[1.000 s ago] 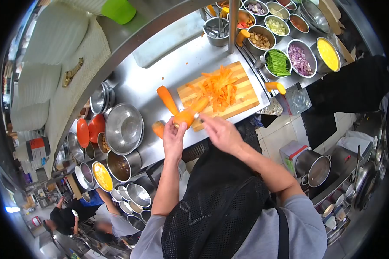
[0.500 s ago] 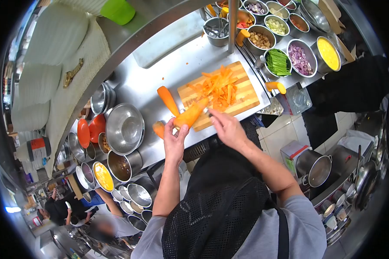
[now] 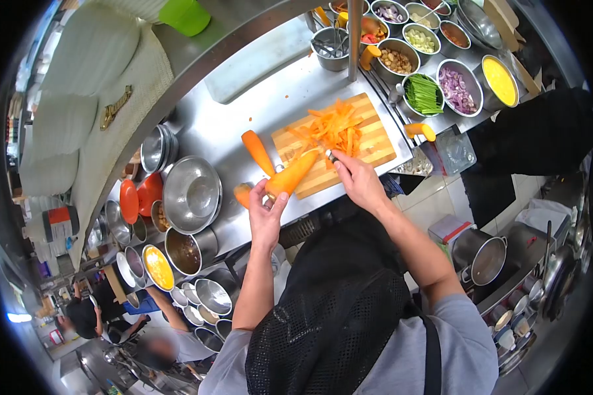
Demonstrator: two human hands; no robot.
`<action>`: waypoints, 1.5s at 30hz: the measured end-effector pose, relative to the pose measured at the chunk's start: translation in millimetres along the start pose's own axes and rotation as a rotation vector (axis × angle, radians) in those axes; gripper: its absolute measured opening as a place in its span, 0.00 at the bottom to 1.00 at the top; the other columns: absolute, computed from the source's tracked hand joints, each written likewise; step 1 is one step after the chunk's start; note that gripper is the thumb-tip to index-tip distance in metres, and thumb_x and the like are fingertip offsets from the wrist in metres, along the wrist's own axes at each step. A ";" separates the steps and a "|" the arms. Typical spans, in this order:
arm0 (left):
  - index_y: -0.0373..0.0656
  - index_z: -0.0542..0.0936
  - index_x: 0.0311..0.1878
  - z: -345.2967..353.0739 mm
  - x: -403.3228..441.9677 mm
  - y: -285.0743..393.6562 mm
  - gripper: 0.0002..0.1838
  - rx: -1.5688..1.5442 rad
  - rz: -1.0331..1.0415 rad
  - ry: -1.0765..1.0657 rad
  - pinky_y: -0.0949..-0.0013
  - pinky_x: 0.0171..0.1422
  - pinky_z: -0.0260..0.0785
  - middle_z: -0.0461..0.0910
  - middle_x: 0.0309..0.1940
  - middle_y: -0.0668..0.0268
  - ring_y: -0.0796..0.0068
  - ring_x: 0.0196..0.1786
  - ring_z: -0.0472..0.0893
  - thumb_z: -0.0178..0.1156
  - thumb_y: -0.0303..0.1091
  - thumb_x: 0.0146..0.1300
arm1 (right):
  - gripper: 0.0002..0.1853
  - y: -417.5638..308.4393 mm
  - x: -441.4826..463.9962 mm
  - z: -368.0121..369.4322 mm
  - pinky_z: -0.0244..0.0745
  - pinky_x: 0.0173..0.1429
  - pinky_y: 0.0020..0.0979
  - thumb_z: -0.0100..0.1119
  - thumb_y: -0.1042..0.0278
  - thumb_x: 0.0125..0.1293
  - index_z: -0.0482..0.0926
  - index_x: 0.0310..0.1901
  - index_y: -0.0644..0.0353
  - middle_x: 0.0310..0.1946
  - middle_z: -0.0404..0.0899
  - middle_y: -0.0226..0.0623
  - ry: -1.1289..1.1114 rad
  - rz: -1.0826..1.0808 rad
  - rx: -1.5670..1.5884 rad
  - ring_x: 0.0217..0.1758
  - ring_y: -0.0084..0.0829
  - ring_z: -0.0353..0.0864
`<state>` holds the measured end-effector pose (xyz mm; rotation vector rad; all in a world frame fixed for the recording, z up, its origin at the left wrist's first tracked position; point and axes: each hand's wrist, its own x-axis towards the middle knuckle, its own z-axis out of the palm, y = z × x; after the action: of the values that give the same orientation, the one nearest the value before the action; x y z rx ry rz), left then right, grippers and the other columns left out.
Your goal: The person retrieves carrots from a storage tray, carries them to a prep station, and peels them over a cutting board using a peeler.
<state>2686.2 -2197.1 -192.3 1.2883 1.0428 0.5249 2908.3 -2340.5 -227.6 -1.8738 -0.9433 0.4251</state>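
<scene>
My left hand is closed around the thick end of a carrot, whose narrow end points up and right over the wooden cutting board. In my right hand is a small peeler, its working end near the carrot's narrow tip; whether they touch I cannot tell. A loose pile of orange carrot peelings lies on the board. Left of the board, a second carrot rests on the steel counter. Another carrot lies beside my left hand, partly hidden by it.
Steel bowls and a pot line the counter's left side. At the upper right stand containers of green vegetables, chopped onion and yellow liquid. A metal post rises behind the board. Co-workers are at lower left.
My right hand has moved up and right with the peeler, towards the narrow end of the carrot. My left hand and the carrot have barely shifted.
</scene>
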 end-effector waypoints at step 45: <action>0.39 0.71 0.69 26.2 48.5 -21.4 0.30 -0.244 0.205 -0.133 0.62 0.77 0.73 0.78 0.70 0.56 0.68 0.70 0.80 0.76 0.27 0.71 | 0.19 -10.8 -7.9 -33.4 0.83 0.65 0.45 0.62 0.62 0.83 0.84 0.67 0.64 0.57 0.89 0.57 0.028 -0.012 0.073 0.60 0.54 0.90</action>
<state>2726.8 -2176.5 -230.1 1.2005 0.7158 0.6899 2920.0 -2364.1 -203.1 -1.8025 -0.9085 0.4194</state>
